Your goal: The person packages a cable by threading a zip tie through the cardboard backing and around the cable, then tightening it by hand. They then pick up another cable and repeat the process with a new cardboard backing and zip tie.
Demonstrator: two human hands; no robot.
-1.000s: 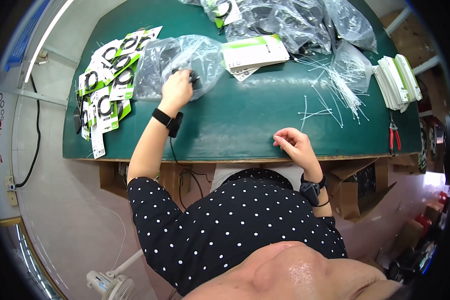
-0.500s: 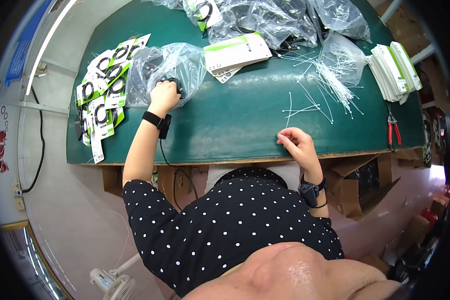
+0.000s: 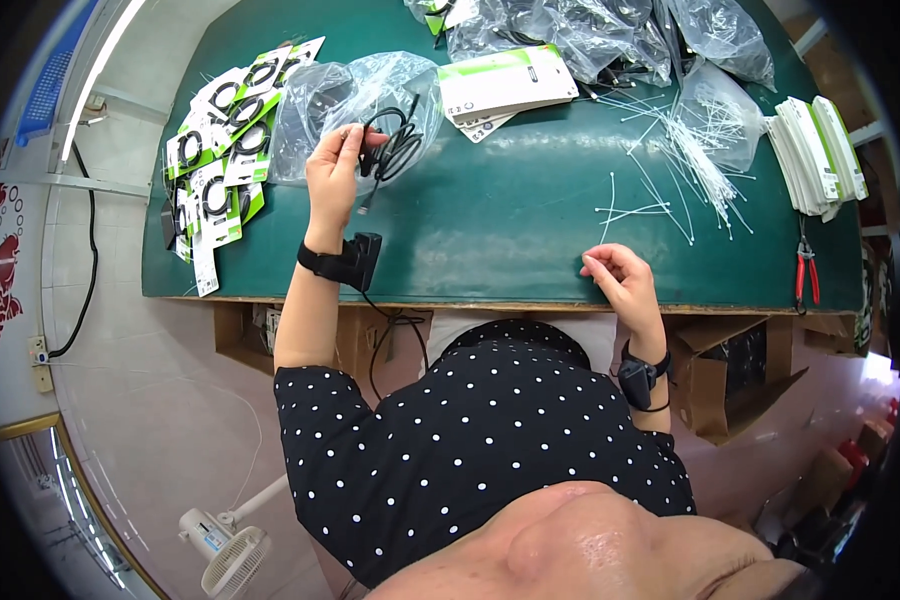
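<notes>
My left hand (image 3: 333, 175) pinches a coiled black cable (image 3: 398, 150) between thumb and fingers. The cable hangs in loops to the right of the fingertips, one light-coloured plug end pointing down over the table. Just behind it lies a clear plastic bag (image 3: 310, 105); its dark contents are hard to make out. Nearer the front edge, my right hand (image 3: 625, 280) hovers with curled fingers and thumb against the fingertips, nothing visible in them. Loose white cable ties (image 3: 685, 165) lie beyond it on the green table (image 3: 490, 220).
Packaged black cables on green-and-white cards (image 3: 215, 150) are heaped at the left. A stack of cards (image 3: 510, 85) sits at the back middle, more cards (image 3: 815, 150) at the right. Red-handled cutters (image 3: 807, 270) lie by the right front edge. Large plastic bags (image 3: 610, 35) fill the back.
My left hand has come out of the clear bag toward me, and the coiled black cable now shows in its grip. My right hand keeps its curled pose. The whole view has shifted slightly.
</notes>
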